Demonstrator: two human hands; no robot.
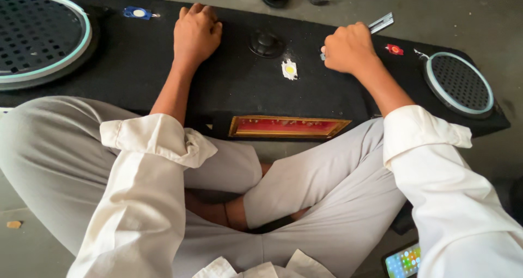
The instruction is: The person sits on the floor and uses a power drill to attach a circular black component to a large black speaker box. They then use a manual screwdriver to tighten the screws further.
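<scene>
At upper centre of the frame, the right hand [348, 48] is fisted around a metal tool [380, 23], pressing on the black carpeted speaker box [229, 82]. The left hand [196, 33], fingers curled and holding nothing, rests knuckles-up on the box, left of a black knob [265, 43].

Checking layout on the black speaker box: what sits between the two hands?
In the head view, a round black knob and a small white-and-yellow square LED chip lie on the black felt box between the left hand and right hand.
</scene>
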